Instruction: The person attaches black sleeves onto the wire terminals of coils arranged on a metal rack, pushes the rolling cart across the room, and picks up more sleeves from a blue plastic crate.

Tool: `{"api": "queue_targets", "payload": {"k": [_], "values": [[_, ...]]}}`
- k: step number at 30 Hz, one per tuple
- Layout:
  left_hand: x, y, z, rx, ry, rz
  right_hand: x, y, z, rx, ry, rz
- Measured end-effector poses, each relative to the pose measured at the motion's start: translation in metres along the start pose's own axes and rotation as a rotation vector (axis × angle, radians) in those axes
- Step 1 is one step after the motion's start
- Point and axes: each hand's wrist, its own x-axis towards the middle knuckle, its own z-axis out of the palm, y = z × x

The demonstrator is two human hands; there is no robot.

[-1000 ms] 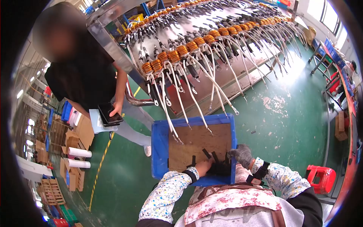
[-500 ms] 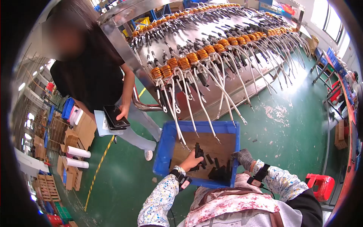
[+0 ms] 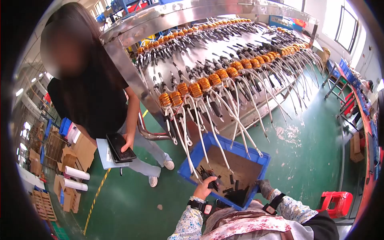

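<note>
A blue plastic bin (image 3: 263,167) sits in front of my body, tilted, with a brown bottom. My right hand (image 3: 265,188), in a grey glove, grips its right rim. My bare left hand (image 3: 204,189) is closed around a bunch of short black tubes (image 3: 207,174) over the bin's left side. More loose black tube pieces (image 3: 237,196) lie in the near right corner. White cable ends with metal lugs (image 3: 231,171) hang down over the bin from a row of copper-wound coils (image 3: 195,89) on the metal rack.
To the left stands a person (image 3: 94,92) holding a black phone-like case (image 3: 120,148) and papers. The steel rack (image 3: 132,66) carries rows of coils and cables. A red plastic object (image 3: 335,204) is at the right, near a long workbench. Cardboard boxes (image 3: 78,160) stand at far left.
The bin has turned and shifted right, with my right hand still on its rim. My left hand has moved slightly down, and its bunch of black tubes is more visible.
</note>
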Motion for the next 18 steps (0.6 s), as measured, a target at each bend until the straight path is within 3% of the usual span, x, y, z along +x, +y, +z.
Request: {"api": "queue_targets", "payload": {"k": [2, 4, 5, 12, 18], "values": [[0.017, -0.002, 0.002, -0.036, 0.052, -0.012, 0.014, -0.001, -0.005, 0.050, -0.023, 0.010], [0.027, -0.002, 0.006, -0.085, -0.056, -0.135, 0.028, -0.004, -0.007, 0.093, 0.050, 0.023], [0.028, -0.003, 0.017, -0.187, 0.053, -0.158, 0.033, -0.008, -0.008, 0.088, 0.046, 0.028], [0.075, -0.003, 0.067, -0.080, -0.011, -0.141, 0.084, -0.053, 0.000, 0.103, 0.087, -0.019], [0.107, -0.013, 0.070, -0.172, -0.039, -0.174, 0.104, -0.077, 0.005, 0.274, 0.066, -0.015]]}}
